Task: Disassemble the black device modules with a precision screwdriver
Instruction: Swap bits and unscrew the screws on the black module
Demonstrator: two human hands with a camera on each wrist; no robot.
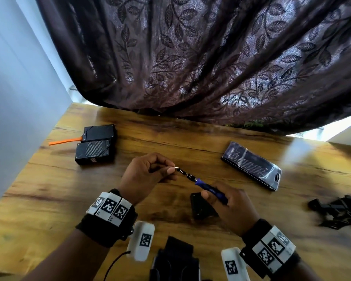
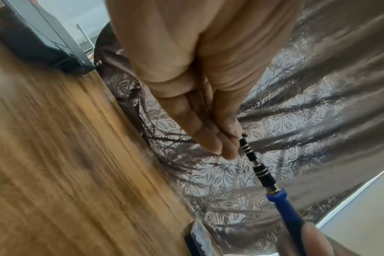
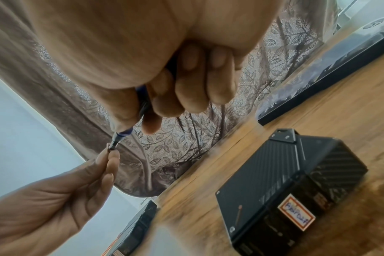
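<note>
Here the right hand (image 1: 230, 209) is wrapped round the blue handle of the screwdriver (image 1: 208, 187), fingers curled about its rubbery grip, the tool held in the air above the middle of the table (image 1: 49, 199) and slanting toward the far left. Its shaft is black metal, ringed with bright knurled bands. The left hand (image 1: 144, 177) pinches the small silver bit (image 1: 176, 168) at the shaft's tip between thumb and fingertips; the other fingers are curled in toward the palm.

Under the right hand, toward the near edge, lies one module (image 3: 285, 183), a black box with a ribbed, carbon-weave surface, small screws at its corner plate and a white label with a red border and blue handwriting on its side. Two more modules (image 1: 96, 146) sit side by side near the far left corner, both flat black rectangles, one with a hatched panel. A flat orange strip (image 1: 65, 140) sticks out from them toward the left edge.

Toward the right edge lies the bit case (image 1: 251, 166), a long dark tray under a clear glossy lid, set at a slant. Nearer the right edge sits a heap of angular black parts (image 1: 336, 211). The table is wood-grain, warm brown and shiny. A dark curtain (image 1: 190, 57) with a woven leaf pattern hangs along the far edge.
</note>
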